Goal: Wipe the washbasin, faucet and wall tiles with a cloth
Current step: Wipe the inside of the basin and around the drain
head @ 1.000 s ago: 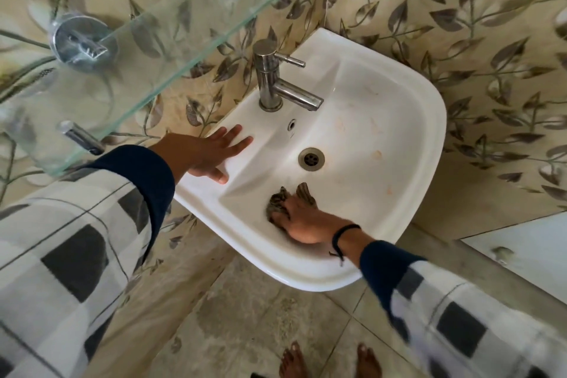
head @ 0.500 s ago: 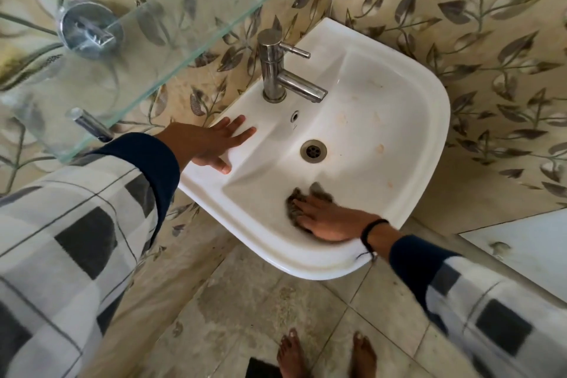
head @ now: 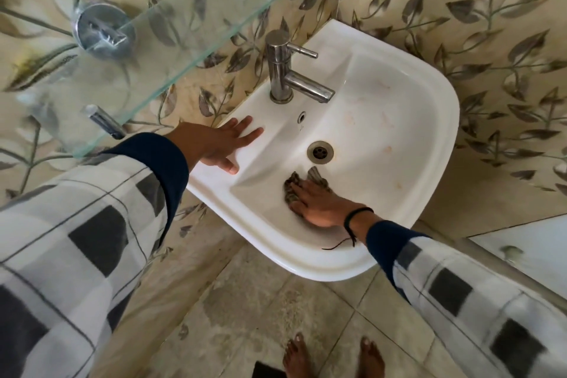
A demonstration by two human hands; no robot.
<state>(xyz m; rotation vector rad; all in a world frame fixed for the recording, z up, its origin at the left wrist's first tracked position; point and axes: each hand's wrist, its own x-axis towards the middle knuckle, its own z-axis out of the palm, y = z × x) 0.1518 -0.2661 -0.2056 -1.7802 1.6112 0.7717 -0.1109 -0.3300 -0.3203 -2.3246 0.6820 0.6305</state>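
A white washbasin [head: 429, 120] hangs in the corner of two leaf-patterned tiled walls [head: 460, 9]. Its chrome faucet [head: 288, 77] stands at the back, spout over the bowl, and the drain [head: 320, 152] sits in the middle. My right hand [head: 319, 205] presses a dark grey cloth [head: 291, 190] flat against the near inner slope of the bowl, just below the drain. My left hand [head: 221, 141] lies flat with fingers spread on the basin's left rim, holding nothing. Faint orange stains mark the bowl's right side.
A glass shelf [head: 171, 40] on chrome brackets juts out above the basin's left side, close over my left arm. A white surface [head: 527, 242] lies at the right edge. Below are beige floor tiles [head: 245, 301] and my bare feet [head: 331, 356].
My right hand with the cloth has shifted slightly across the bowl's near slope, staying just below the drain. My left hand stays planted on the rim. The view has shifted a little.
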